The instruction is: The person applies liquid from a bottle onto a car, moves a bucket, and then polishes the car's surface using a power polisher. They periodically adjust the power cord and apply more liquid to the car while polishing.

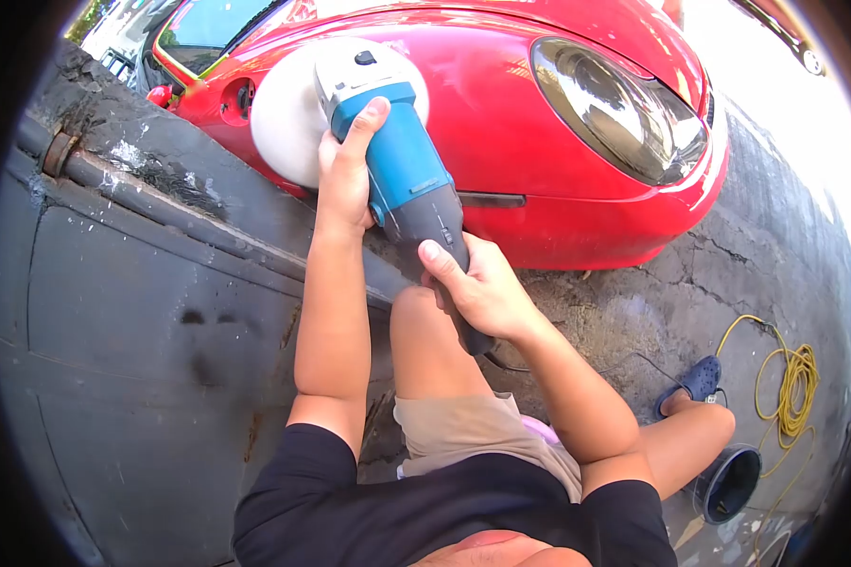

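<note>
Both my hands grip a blue and black electric car polisher [407, 156]. My left hand [350, 175] is closed around its front part, the thumb lying along the top near the grey head. Farther back, my right hand [482, 288] wraps the black rear handle. The large round white pad [279, 113] faces the red car [482, 104], against or very close to the panel; the exact contact is hidden. To the right of the tool is the car's clear headlight [619, 109]. A dark cord runs from the handle's end.
A dark grey metal panel with a pipe [189, 227] runs along my left. On the ground at right lie a coiled yellow cord [794, 387] and a black bucket [733, 482]. My foot wears a blue clog [700, 380]. The pavement [728, 274] is cracked.
</note>
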Motion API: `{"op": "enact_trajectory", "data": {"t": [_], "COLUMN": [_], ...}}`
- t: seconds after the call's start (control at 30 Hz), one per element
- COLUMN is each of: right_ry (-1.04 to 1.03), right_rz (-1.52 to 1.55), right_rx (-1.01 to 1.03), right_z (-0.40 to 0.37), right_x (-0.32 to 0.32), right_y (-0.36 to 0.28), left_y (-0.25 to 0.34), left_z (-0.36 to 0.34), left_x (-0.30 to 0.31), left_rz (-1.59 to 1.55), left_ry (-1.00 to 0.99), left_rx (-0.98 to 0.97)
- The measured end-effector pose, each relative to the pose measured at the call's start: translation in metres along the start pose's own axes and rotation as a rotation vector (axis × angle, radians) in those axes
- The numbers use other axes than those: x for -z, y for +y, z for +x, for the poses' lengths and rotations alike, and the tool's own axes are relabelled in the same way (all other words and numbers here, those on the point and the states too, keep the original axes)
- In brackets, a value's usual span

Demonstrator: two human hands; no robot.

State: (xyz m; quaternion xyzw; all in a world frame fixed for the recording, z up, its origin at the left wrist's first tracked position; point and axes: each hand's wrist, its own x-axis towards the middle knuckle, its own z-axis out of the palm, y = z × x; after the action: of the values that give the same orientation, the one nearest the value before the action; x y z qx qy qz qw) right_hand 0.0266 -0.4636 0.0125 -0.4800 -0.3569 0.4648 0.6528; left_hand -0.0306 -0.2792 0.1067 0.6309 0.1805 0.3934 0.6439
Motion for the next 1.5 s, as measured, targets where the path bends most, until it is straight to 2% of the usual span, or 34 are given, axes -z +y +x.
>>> {"op": "enact_trajectory", "data": {"t": [0.07, 0.2, 0.33, 0.43, 0.53, 0.6, 0.63, 0.67, 0.77, 0.87, 0.93, 0.97, 1.0, 1.03, 1.07, 1.13, 1.2, 1.27, 1.4, 1.5], "right_ry": [0.004, -0.026, -0.079, -0.088, 0.084, 0.128, 0.173, 0.213, 0.294, 0.316, 0.370, 0.404, 0.409, 0.379, 0.365, 0.342, 0.341, 0.312, 0.233, 0.235], "right_rz": [0.049, 0.128, 0.134, 0.115, -0.077, -0.145, -0.130, -0.115, 0.080, 0.096, -0.060, -0.199, -0.142, -0.283, -0.318, -0.182, -0.200, -0.088, -0.206, -0.212], "right_rx": [0.000, 0.025, 0.098, 0.002, 0.092, 0.022, -0.015, -0.064, -0.026, -0.101, 0.047, 0.089, 0.106, -0.037, -0.007, 0.117, 0.045, 0.099, -0.005, 0.005], "right_z": [0.001, 0.000, 0.009, 0.014, 0.008, -0.009, -0.019, -0.032, -0.054, -0.063, -0.067, -0.069, -0.070, -0.076, -0.068, -0.061, -0.072, -0.065, -0.069, -0.072], "right_x": [-0.003, -0.009, -0.016, -0.014, -0.006, -0.003, -0.005, -0.008, -0.013, -0.006, 0.001, 0.008, 0.012, 0.022, 0.028, 0.021, 0.013, 0.006, 0.019, 0.024], "right_y": [0.004, 0.013, 0.022, 0.023, 0.029, 0.042, 0.046, 0.052, 0.076, 0.081, 0.081, 0.080, 0.084, 0.065, 0.086, 0.099, 0.083, 0.094, 0.083, 0.086], "left_y": [-0.001, 0.006, 0.017, 0.011, -0.010, -0.018, -0.019, -0.029, -0.034, -0.043, -0.052, -0.062, -0.071, -0.076, -0.079, -0.077, -0.066, -0.063, -0.064, -0.072], "left_z": [-0.001, -0.005, -0.012, -0.006, -0.009, -0.022, -0.027, -0.032, -0.046, -0.055, -0.058, -0.056, -0.054, -0.056, -0.059, -0.058, -0.065, -0.065, -0.067, -0.068], "left_x": [0.001, 0.002, 0.005, 0.010, 0.009, -0.004, -0.009, -0.011, -0.037, -0.052, -0.046, -0.038, -0.032, -0.031, -0.030, -0.029, -0.040, -0.035, -0.032, -0.026], "left_rz": [0.081, 0.038, 0.079, 0.196, 0.093, 0.136, 0.006, -0.020, 0.015, 0.098, 0.115, 0.026, -0.053, -0.102, -0.149, -0.036, 0.019, 0.048, 0.091, 0.090], "left_ry": [-0.002, 0.019, 0.039, 0.020, 0.049, 0.030, -0.051, -0.051, -0.138, -0.115, -0.164, -0.161, -0.158, -0.156, -0.145, -0.130, -0.160, -0.162, -0.111, -0.088], "left_rx": [-0.034, 0.023, -0.062, -0.056, -0.020, -0.032, 0.032, 0.091, 0.092, 0.061, 0.063, 0.179, 0.300, 0.292, 0.276, 0.141, 0.101, 0.112, 0.093, 0.095]}}
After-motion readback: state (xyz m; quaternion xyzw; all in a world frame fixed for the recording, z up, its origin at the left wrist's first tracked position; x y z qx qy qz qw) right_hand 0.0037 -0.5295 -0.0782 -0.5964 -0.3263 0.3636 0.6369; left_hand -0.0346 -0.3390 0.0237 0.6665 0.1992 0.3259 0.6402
